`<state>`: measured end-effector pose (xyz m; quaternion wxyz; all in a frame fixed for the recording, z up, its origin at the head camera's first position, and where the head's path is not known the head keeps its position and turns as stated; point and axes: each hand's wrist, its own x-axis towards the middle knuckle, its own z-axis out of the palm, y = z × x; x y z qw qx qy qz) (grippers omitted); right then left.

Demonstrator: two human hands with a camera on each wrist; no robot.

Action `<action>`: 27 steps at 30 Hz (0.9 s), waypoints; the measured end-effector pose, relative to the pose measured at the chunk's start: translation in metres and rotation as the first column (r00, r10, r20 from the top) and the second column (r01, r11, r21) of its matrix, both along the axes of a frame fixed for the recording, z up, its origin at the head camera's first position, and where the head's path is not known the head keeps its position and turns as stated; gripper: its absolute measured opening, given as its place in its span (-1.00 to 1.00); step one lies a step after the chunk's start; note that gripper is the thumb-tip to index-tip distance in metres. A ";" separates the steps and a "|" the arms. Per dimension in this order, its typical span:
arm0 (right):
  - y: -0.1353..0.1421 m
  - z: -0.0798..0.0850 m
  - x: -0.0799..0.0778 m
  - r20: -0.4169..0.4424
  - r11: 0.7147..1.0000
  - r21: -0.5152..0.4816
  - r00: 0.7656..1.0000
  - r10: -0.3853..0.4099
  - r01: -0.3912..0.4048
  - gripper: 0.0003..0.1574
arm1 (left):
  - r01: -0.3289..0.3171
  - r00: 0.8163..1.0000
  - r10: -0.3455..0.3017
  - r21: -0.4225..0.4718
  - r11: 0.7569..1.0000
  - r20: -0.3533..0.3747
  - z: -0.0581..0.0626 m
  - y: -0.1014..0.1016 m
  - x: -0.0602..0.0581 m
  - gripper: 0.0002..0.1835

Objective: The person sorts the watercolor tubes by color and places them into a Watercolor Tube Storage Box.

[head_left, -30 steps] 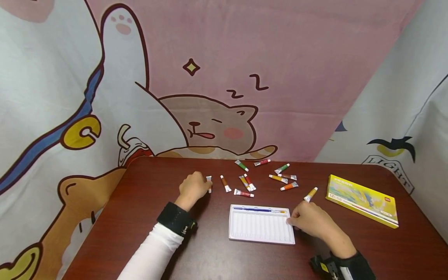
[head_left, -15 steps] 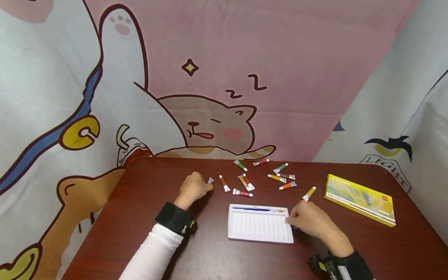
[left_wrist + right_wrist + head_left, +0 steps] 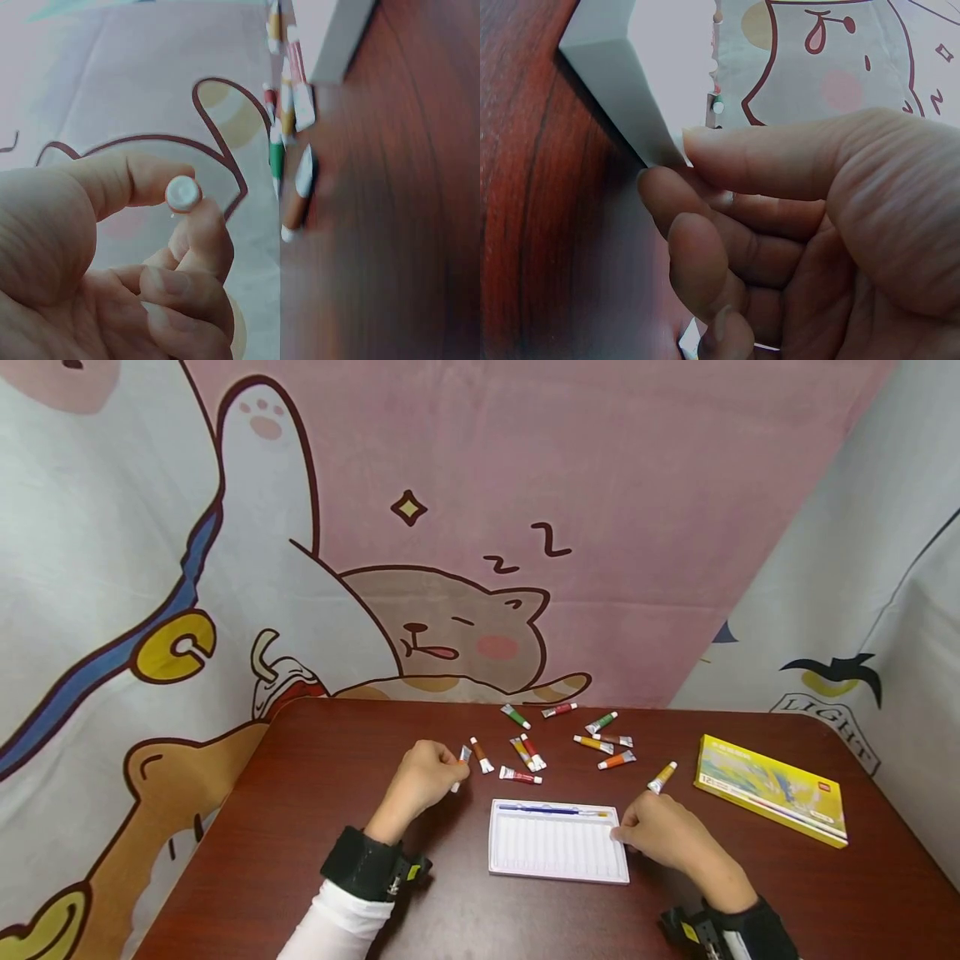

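My left hand (image 3: pixel 422 775) is raised at the left of the tubes, pinching a small paint tube (image 3: pixel 464 755) between thumb and forefinger. In the left wrist view, the tube's white round cap (image 3: pixel 184 193) faces the camera, and most of its body is hidden behind it. The right edge of a white ribbed tray (image 3: pixel 555 853) is pinched by my right hand (image 3: pixel 663 831). In the right wrist view, thumb and fingers meet at the tray's corner. A blue paintbrush (image 3: pixel 540 810) lies in the tray's top slot; its ribbed slots hold no tubes.
Several paint tubes lie scattered behind the tray, among them a brown one (image 3: pixel 482 755), a red one (image 3: pixel 521 775) and an orange one (image 3: pixel 617 760). A yellow tube (image 3: pixel 662 777) lies just beyond my right hand. A yellow box (image 3: pixel 770 792) lies at the right.
My left hand has lifted the paint tube from the table and brought it slightly right and nearer. My right hand stays at the tray's edge.
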<state>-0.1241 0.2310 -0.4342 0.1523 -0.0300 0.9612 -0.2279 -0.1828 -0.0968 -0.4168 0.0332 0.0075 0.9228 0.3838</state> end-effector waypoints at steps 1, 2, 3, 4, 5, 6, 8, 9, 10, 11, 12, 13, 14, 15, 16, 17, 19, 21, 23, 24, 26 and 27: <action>0.000 0.000 0.000 0.000 1.000 -0.001 1.000 0.000 0.000 -0.80 | 0.007 1.000 -0.007 0.010 1.000 0.002 0.001 0.002 0.004 -0.81; 0.000 0.000 0.000 0.002 1.000 -0.001 1.000 0.001 -0.001 -0.81 | 0.017 1.000 -0.017 0.019 1.000 0.006 0.001 0.004 0.007 -0.80; -0.001 0.000 0.000 0.001 1.000 -0.002 1.000 0.002 -0.002 -0.81 | 0.028 1.000 -0.029 0.028 0.999 0.013 0.001 0.005 0.010 -0.78; -0.001 0.000 0.000 -0.001 1.000 -0.004 1.000 0.003 -0.003 -0.81 | 0.042 0.999 -0.043 0.033 0.999 0.015 0.000 0.007 0.013 -0.75; -0.001 0.000 0.000 -0.003 1.000 -0.004 1.000 0.005 -0.005 -0.81 | 0.058 0.998 -0.058 0.036 0.998 0.016 -0.001 0.009 0.016 -0.73; -0.001 0.001 0.001 -0.005 1.000 -0.002 1.000 0.006 -0.006 -0.81 | 0.073 0.997 -0.074 0.041 0.996 0.018 -0.002 0.011 0.019 -0.71; -0.001 0.001 0.001 -0.009 1.000 0.001 1.000 0.007 -0.007 -0.80 | 0.107 0.994 -0.107 0.039 0.994 0.016 -0.004 0.015 0.024 -0.68; 0.000 0.001 0.001 -0.010 1.000 0.002 1.000 0.008 -0.008 -0.80 | 0.124 0.992 -0.124 0.033 0.992 0.015 -0.005 0.016 0.026 -0.66; 0.000 0.001 0.001 -0.013 1.000 0.002 1.000 0.009 -0.009 -0.79 | 0.140 0.990 -0.140 0.022 0.990 0.013 -0.005 0.018 0.028 -0.65; 0.000 0.000 0.001 -0.015 1.000 0.005 1.000 0.010 -0.010 -0.78 | 0.154 0.988 -0.154 0.009 0.988 0.011 -0.006 0.020 0.030 -0.65; 0.000 0.000 0.001 -0.015 1.000 0.005 1.000 0.010 -0.010 -0.78 | 0.166 0.986 -0.165 -0.006 0.986 0.012 -0.006 0.022 0.032 -0.64; 0.000 0.000 0.001 -0.015 1.000 0.004 1.000 0.010 -0.010 -0.78 | 0.176 0.984 -0.176 -0.020 0.984 0.014 -0.006 0.023 0.034 -0.63; 0.000 0.000 0.001 -0.016 1.000 0.003 1.000 0.010 -0.010 -0.78 | 0.186 0.982 -0.186 -0.032 0.982 0.018 -0.006 0.025 0.036 -0.61; 0.000 0.000 0.001 -0.016 1.000 0.001 1.000 0.010 -0.010 -0.77 | 0.193 0.981 -0.192 -0.043 0.980 0.020 -0.006 0.027 0.038 -0.59; 0.000 0.000 0.001 -0.017 1.000 0.000 1.000 0.010 -0.010 -0.77 | 0.201 0.979 -0.200 -0.055 0.978 0.022 -0.006 0.028 0.039 -0.58; 0.001 0.000 0.001 -0.015 1.000 -0.002 1.000 0.009 -0.009 -0.78 | 0.209 0.978 -0.209 -0.063 0.976 0.020 -0.006 0.029 0.041 -0.57; 0.001 0.000 0.001 -0.013 1.000 -0.004 1.000 0.008 -0.008 -0.78 | 0.221 0.975 -0.219 -0.080 0.972 0.023 -0.005 0.032 0.044 -0.55; 0.001 0.000 0.001 -0.009 1.000 -0.006 1.000 0.005 -0.005 -0.78 | 0.232 0.973 -0.231 -0.110 0.967 0.022 -0.005 0.034 0.046 -0.55; 0.001 0.000 0.001 -0.005 1.000 -0.008 1.000 0.003 -0.003 -0.79 | 0.238 0.971 -0.237 -0.143 0.961 0.021 -0.005 0.037 0.049 -0.55; 0.001 0.001 0.001 -0.006 1.000 -0.009 1.000 0.003 -0.003 -0.79 | 0.239 0.971 -0.238 -0.162 0.957 0.025 -0.005 0.038 0.050 -0.55; 0.001 0.001 0.001 -0.006 1.000 -0.009 1.000 0.002 -0.002 -0.78 | 0.241 0.970 -0.241 -0.197 0.950 0.025 -0.006 0.040 0.051 -0.57; 0.001 0.001 0.001 -0.007 1.000 -0.008 1.000 0.001 -0.002 -0.78 | 0.243 0.970 -0.243 -0.212 0.946 0.027 -0.006 0.041 0.052 -0.57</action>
